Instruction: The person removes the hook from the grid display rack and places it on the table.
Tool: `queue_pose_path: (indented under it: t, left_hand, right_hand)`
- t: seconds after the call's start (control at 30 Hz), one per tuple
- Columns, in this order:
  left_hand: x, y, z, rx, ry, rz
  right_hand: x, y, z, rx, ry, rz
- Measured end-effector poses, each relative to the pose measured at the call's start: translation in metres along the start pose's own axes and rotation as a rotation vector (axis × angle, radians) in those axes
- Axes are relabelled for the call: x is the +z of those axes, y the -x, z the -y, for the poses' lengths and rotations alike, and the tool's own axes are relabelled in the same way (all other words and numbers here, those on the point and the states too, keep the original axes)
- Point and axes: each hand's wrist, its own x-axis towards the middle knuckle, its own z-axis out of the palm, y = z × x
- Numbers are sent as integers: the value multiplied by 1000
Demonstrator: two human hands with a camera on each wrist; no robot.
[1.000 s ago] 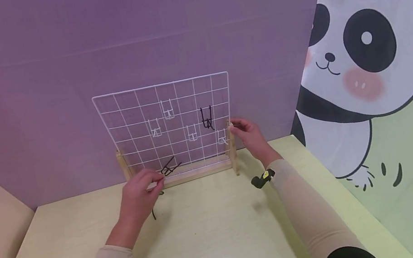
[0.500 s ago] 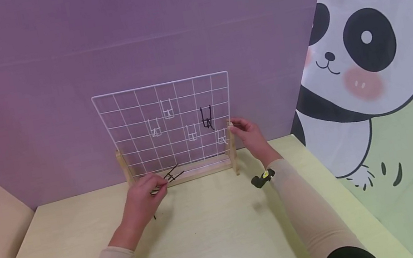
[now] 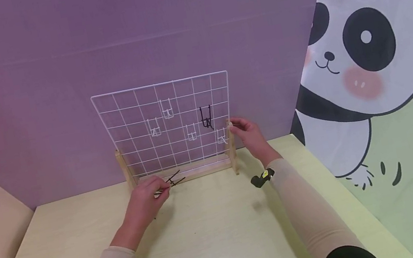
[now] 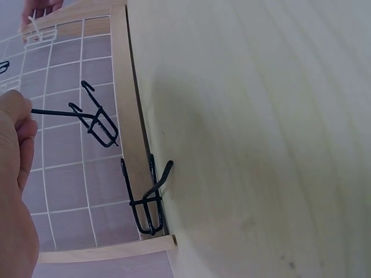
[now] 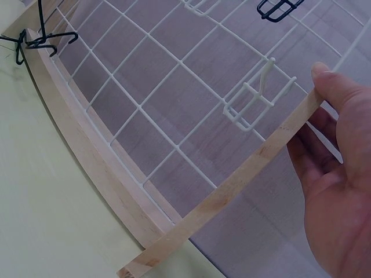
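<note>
My left hand point(image 3: 144, 204) pinches the long prong of a black wire hook point(image 4: 99, 123) between thumb and fingers. That hook's two bent ends point away from my hand, in front of the lower part of a white wire grid point(image 3: 167, 129). A second black wire hook point(image 4: 152, 202) is by the stand's bottom rail, in the left wrist view; the left hand mostly hides it in the head view. At the far side, my right hand point(image 3: 250, 138) grips the right wooden post point(image 5: 232, 194) of the stand, thumb at its top and fingers behind.
Several white wire hooks point(image 3: 167, 110) and one black wire hook point(image 3: 207, 118) hang on the grid. The wooden stand stands on a pale table point(image 3: 216, 229), close to a purple backdrop point(image 3: 148, 24). A panda picture point(image 3: 378, 89) covers the right wall.
My left hand has come down and slightly right, lowering the pinched black hook from the grid's lower wires to the bottom rail's height. My right hand stays on the post.
</note>
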Motion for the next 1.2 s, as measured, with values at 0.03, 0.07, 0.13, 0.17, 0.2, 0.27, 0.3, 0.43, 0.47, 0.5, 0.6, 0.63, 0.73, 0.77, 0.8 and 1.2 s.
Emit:
queue_pose_path:
  t: [0.03,0.07,0.13,0.17,0.2,0.27,0.3,0.43,0.47,0.5,0.6,0.63,0.73,0.77,0.8,1.2]
  left_hand:
    - [1,0,1,-2,5,3]
    - [2,1,1,1,6,3]
    - [3,1,2,9,10,-1]
    - [4,1,2,17,8,-3]
    - [4,0,2,27,9,-5]
    - [4,0,2,33,5,7]
    - [4,0,2,29,6,22]
    - [4,0,1,-7,-14,98]
    - [4,0,2,-18,-21,113]
    - [4,1,2,-28,-25,126]
    - [5,2,1,-55,-43,149]
    - [5,2,2,-63,-47,153]
    - [7,4,3,-86,-60,168]
    - [8,4,3,-90,-61,173]
    - [9,4,4,-94,-60,177]
    - [15,4,6,-99,-26,203]
  right_hand:
    - [0,0,0,1,-1,0]
    - [0,0,0,2,-2,0]
    - [0,0,0,7,1,0]
    - [0,0,0,8,2,1]
    - [0,0,1,9,6,2]
    - [0,1,0,9,10,5]
    - [0,0,0,8,11,7]
    - [-1,0,-1,4,8,9]
    - [-1,0,-1,4,9,9]
    - [-1,0,-1,3,8,8]
    - [0,0,-1,-2,2,6]
    - [0,0,-1,-2,1,5]
    - [0,0,-1,-8,-2,6]
    - [0,0,0,-11,-3,6]
    - [0,0,0,-13,-6,7]
    - [0,-2,-3,-17,-10,4]
